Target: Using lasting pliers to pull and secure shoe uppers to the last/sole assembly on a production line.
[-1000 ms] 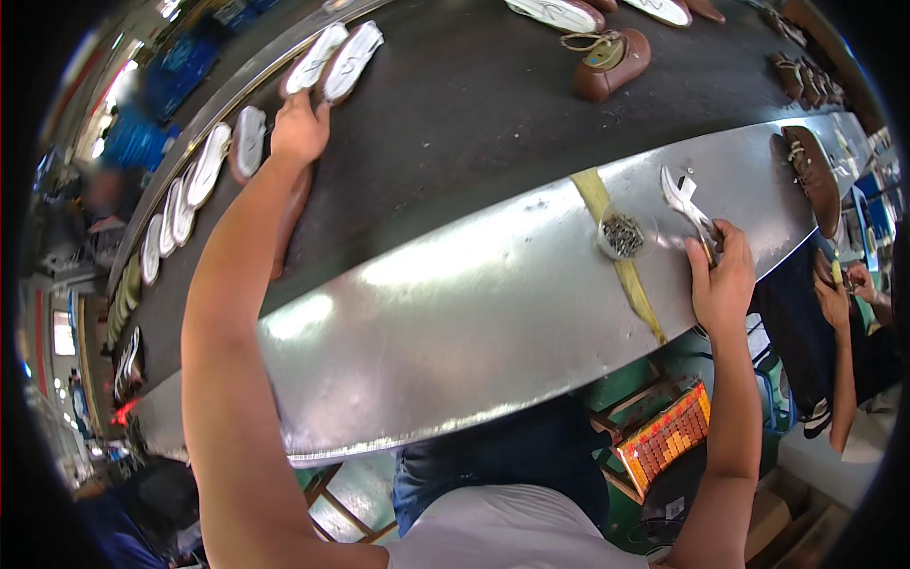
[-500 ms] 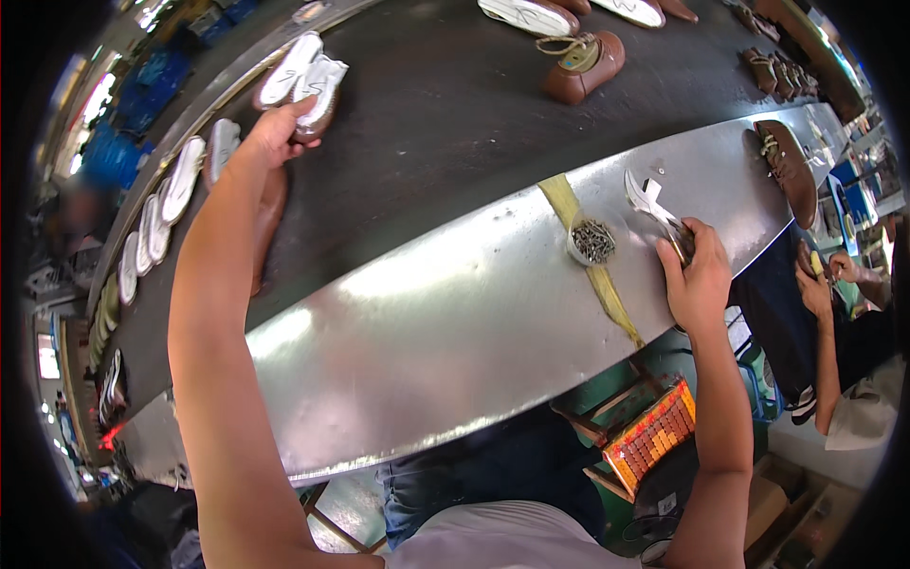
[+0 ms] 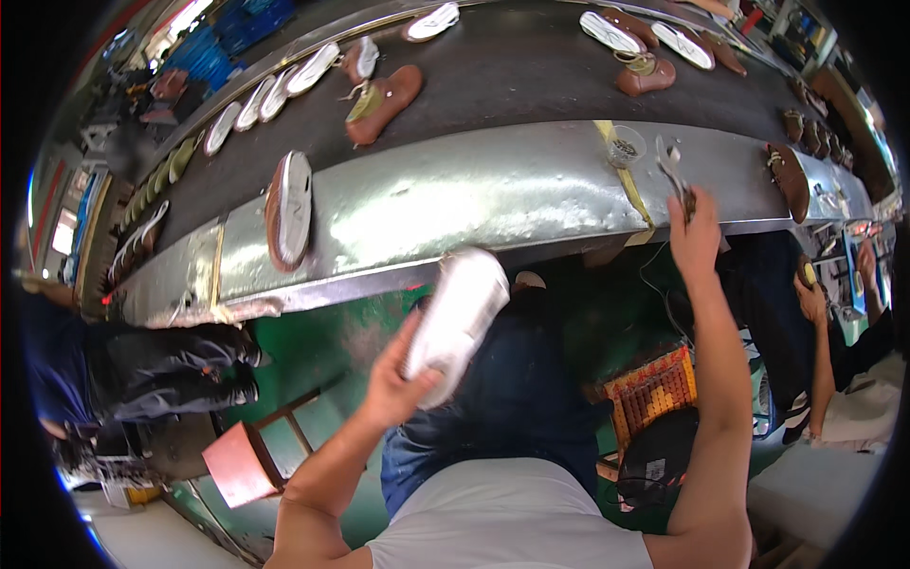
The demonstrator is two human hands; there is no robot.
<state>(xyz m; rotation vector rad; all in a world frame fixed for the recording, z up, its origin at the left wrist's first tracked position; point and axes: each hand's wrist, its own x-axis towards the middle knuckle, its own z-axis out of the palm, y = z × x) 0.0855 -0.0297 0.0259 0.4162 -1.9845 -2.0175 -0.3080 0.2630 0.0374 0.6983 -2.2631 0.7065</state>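
Left hand (image 3: pixel 393 387) grips an oblong white-soled shoe (image 3: pixel 460 318); right hand (image 3: pixel 697 235) clasps silver metal pincers (image 3: pixel 671 173) at two o'clock, not yet touching.

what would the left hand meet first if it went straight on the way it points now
Past the shoe in its grip, the left hand looks lined up with the near edge of the metal bench; depth is unclear, so it might pass above instead.
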